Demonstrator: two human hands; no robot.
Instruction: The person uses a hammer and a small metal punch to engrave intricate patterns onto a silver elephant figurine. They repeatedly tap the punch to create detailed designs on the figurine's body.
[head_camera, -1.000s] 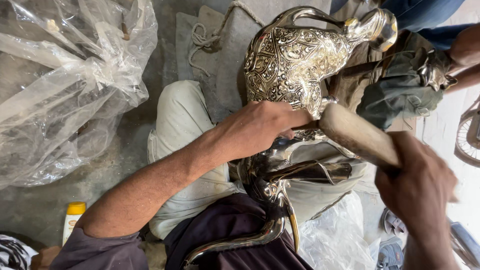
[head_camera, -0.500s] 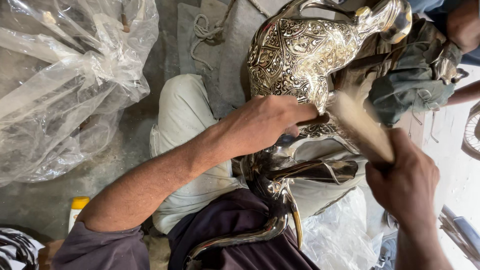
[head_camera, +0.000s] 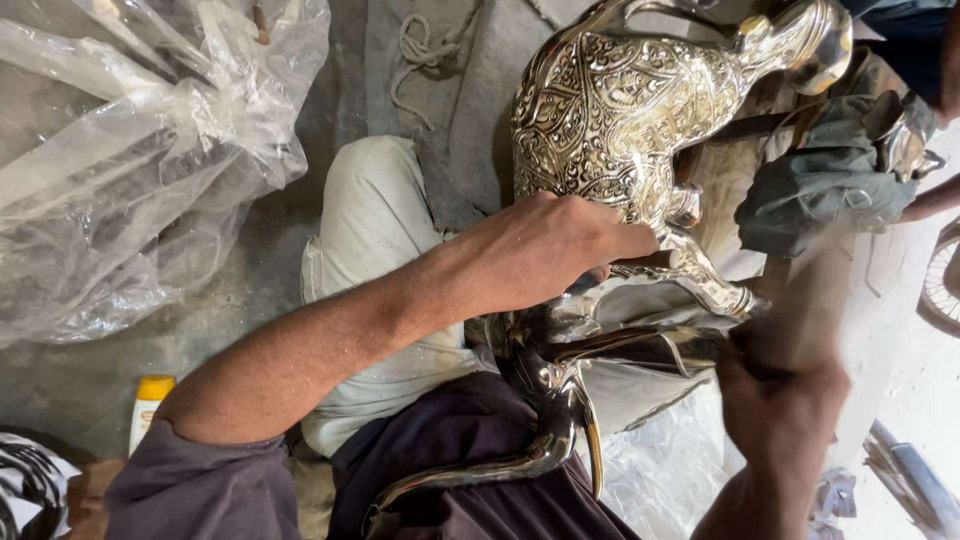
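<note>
A large ornate silver jug (head_camera: 620, 110) with embossed patterns lies on its side across my lap, its neck (head_camera: 800, 35) toward the upper right. My left hand (head_camera: 560, 245) is closed on a small tool pressed against the jug's lower body. My right hand (head_camera: 785, 395) grips a wooden mallet (head_camera: 815, 290), blurred with motion, raised just right of the jug's foot. A plain polished metal piece with a curved spout (head_camera: 545, 445) rests below the jug on my thighs.
Crumpled clear plastic sheeting (head_camera: 130, 170) covers the floor at left. A small yellow-capped bottle (head_camera: 148, 405) stands at lower left. A grey-green cloth (head_camera: 830, 185) lies right of the jug. A rope (head_camera: 420, 50) lies on the concrete at top.
My right hand with the mallet has swung down and away from the jug, now lower and blurred. The left hand has stayed pressed on the jug.
</note>
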